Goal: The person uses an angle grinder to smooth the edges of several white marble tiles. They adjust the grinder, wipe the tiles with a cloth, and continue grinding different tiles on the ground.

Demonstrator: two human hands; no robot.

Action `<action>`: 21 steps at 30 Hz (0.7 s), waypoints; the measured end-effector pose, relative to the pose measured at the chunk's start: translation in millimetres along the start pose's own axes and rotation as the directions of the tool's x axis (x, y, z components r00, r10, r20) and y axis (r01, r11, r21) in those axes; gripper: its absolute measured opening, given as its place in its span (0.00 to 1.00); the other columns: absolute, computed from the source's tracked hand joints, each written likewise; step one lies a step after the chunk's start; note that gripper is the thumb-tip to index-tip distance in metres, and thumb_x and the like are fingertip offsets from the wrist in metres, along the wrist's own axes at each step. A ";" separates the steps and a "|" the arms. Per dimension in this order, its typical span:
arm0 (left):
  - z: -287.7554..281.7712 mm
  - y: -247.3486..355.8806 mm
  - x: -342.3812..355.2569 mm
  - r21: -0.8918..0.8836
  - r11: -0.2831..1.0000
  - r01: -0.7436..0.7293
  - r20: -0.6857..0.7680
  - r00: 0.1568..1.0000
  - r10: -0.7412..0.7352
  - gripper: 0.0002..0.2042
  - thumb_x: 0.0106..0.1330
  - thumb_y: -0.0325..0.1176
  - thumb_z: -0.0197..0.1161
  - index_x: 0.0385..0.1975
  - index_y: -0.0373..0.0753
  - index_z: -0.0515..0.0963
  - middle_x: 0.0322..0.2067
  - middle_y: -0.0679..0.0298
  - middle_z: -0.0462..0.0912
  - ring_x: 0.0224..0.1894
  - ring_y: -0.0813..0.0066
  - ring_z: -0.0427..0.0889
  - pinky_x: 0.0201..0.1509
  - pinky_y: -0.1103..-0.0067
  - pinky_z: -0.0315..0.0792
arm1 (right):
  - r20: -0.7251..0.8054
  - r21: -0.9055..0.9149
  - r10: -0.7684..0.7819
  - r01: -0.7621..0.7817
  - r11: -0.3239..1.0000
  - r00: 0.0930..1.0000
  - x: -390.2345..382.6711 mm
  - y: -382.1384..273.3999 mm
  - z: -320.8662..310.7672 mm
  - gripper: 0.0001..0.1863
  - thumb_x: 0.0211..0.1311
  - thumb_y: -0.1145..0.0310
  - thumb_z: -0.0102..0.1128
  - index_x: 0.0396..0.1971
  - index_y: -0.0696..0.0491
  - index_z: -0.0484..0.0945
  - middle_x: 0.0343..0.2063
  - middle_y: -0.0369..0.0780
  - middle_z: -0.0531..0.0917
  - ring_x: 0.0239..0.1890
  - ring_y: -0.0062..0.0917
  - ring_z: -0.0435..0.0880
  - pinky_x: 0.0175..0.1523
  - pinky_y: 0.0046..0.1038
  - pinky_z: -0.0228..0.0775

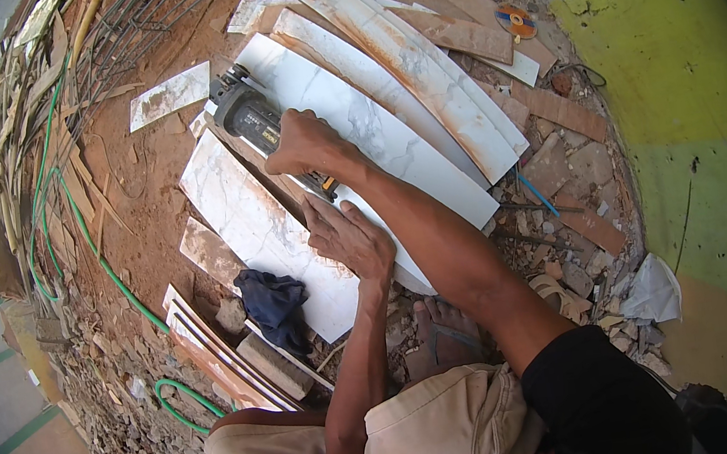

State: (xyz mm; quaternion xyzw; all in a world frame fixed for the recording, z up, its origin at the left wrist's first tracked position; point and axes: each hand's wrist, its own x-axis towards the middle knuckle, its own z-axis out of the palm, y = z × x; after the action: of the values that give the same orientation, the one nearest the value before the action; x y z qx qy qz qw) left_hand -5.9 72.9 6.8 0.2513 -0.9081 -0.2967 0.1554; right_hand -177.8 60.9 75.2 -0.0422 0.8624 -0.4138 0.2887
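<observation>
My right hand [307,147] is wrapped round a dark grey handheld power tool [250,118], which looks like a tile cutter; its blade is hidden. The tool rests at the edge of a white marbled tile [319,95] lying at an angle on the ground. Just below it, my left hand [349,240] lies with fingers stretched out on the tile pieces, close to the near end of the tool. Another long white tile [253,228], smeared with brown dust, lies to the left under that hand. A dark blue cloth [275,307] sits crumpled on this tile's near left edge.
More stained tiles [416,64] are stacked at the upper right, near an orange-and-blue cutting disc [517,22]. A green hose [101,257] runs down the left, past scrap wood [4,182]. Tile strips [224,355] stand at lower left. A yellow-green wall [686,93] borders the right.
</observation>
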 end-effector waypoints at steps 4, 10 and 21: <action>-1.1 -0.6 -0.1 -0.006 1.000 0.007 0.013 1.000 -0.007 0.31 0.80 0.44 0.37 0.74 0.26 0.55 0.71 0.34 0.56 0.67 0.40 0.58 0.70 0.56 0.48 | 0.031 0.007 0.003 -0.004 1.000 1.000 -2.7 -0.3 -2.6 0.31 0.40 0.63 0.70 0.45 0.67 0.81 0.45 0.61 0.85 0.49 0.48 0.88 0.54 0.38 0.81; -2.0 0.1 0.8 -0.015 1.000 0.000 0.014 1.000 0.001 0.31 0.80 0.44 0.38 0.74 0.25 0.55 0.72 0.34 0.56 0.68 0.41 0.58 0.70 0.57 0.48 | 0.010 0.008 -0.010 0.010 1.000 1.000 -5.9 2.5 -2.1 0.31 0.40 0.63 0.70 0.45 0.67 0.81 0.44 0.62 0.85 0.48 0.50 0.88 0.54 0.37 0.81; -2.8 1.2 0.2 0.020 1.000 0.020 0.034 0.999 -0.020 0.30 0.79 0.41 0.38 0.74 0.26 0.54 0.72 0.33 0.56 0.68 0.41 0.58 0.69 0.57 0.49 | -0.010 -0.024 -0.003 0.003 1.000 1.000 -7.1 6.7 1.5 0.31 0.39 0.63 0.71 0.44 0.69 0.81 0.43 0.63 0.85 0.48 0.50 0.89 0.53 0.37 0.82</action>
State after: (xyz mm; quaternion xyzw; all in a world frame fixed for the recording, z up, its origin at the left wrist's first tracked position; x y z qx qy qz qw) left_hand -5.3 72.4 9.7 0.2567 -0.9111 -0.2934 0.1342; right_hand -170.0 66.4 72.7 -0.0448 0.8688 -0.4038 0.2831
